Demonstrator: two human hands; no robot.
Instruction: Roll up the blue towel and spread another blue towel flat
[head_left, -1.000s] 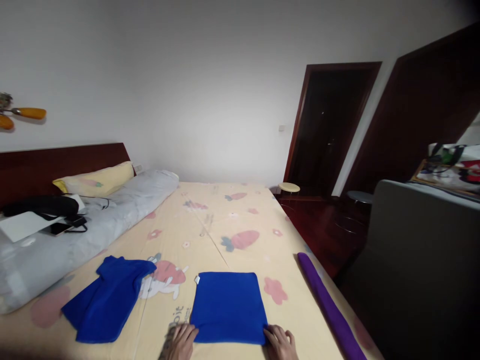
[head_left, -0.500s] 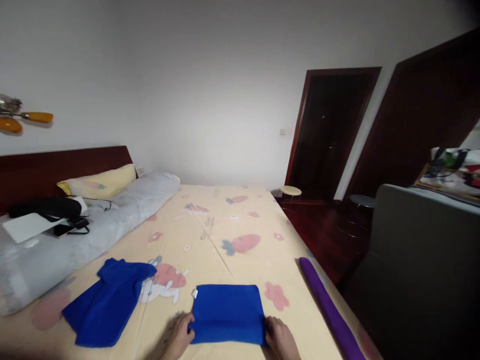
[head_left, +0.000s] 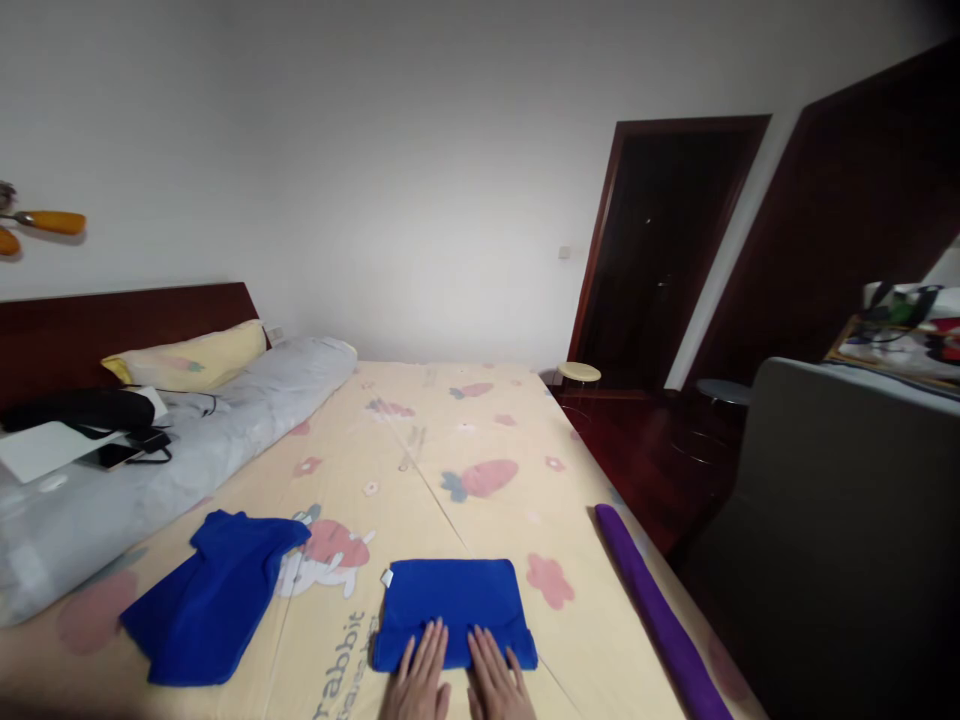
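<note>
A folded blue towel (head_left: pixel 452 600) lies on the yellow cartoon-print bed sheet (head_left: pixel 420 470) near the front edge. My left hand (head_left: pixel 420 680) and my right hand (head_left: pixel 499 685) lie flat side by side, fingers spread, with the fingertips pressing on the towel's near edge. Neither hand grips anything. A second blue towel (head_left: pixel 214 595), loose and crumpled, lies on the sheet to the left, apart from both hands.
A purple rolled strip (head_left: pixel 656 610) runs along the bed's right edge. A grey rolled duvet (head_left: pixel 180 460), a yellow pillow (head_left: pixel 187 362), a phone and black items sit at the left by the headboard. A grey sofa back (head_left: pixel 847 520) and two stools stand right.
The towel has been folded from a square to a shorter rectangle. My hands moved from its two near corners to the middle of its near edge and now lie flat.
</note>
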